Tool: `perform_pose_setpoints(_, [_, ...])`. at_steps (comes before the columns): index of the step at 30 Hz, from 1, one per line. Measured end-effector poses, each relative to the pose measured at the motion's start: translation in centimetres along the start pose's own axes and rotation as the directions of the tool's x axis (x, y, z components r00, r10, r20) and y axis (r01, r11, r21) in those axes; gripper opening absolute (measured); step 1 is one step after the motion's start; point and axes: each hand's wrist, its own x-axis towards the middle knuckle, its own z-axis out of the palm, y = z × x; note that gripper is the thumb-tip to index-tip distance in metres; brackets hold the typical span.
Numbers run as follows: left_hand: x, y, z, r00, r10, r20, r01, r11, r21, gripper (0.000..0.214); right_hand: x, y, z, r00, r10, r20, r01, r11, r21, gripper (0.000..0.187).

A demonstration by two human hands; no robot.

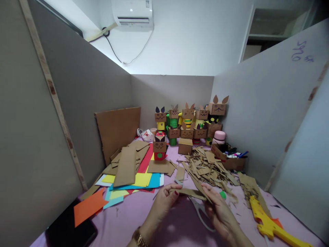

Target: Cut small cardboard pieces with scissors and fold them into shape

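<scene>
At the far left, an orange sheet of paper (89, 206) lies partly over a flat black object (69, 228). Behind it, a large cardboard panel (119, 132) leans against the divider, with flat cardboard pieces (125, 166) on coloured paper (143, 179) in front.

Near the middle, a box-headed figure (159, 145) stands upright, just behind a flat cardboard piece. Below, the left hand (163, 202) pinches one end of a cardboard strip (191, 193) between thumb and fingers. The strip spans the gap between both hands, above the purple tablecloth (133, 223). Scissors (199, 207) slant beneath it, handles by the right hand (218, 207); I cannot tell whether fingers pass through the loops. That hand grips cardboard at the strip's other end, where a second length angles upward.

Beyond it lies a heap of cardboard scraps (205, 168); at far right rests a yellow glue gun (269, 224).
</scene>
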Motion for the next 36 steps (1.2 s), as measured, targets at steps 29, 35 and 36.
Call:
perform_pose_setpoints(29, [-0.6, 0.6, 0.2, 0.996, 0.048, 0.070, -0.052, 0.997, 0.055, 0.042, 0.5, -0.3, -0.4, 0.971, -0.230, -0.059, 0.214, 0.956, -0.203, 0.047])
perform_pose_setpoints(35, [-0.4, -0.4, 0.4, 0.982, 0.159, 0.104, -0.163, 0.986, 0.034, 0.054, -0.5, -0.7, 0.3, 0.906, -0.423, -0.009, 0.400, 0.864, -0.305, 0.047])
perform_pose_setpoints(36, [-0.4, -0.6, 0.5, 0.973, 0.176, 0.152, -0.173, 0.984, -0.032, 0.058, -0.7, -0.6, 0.4, 0.901, -0.434, 0.013, 0.414, 0.848, -0.330, 0.047])
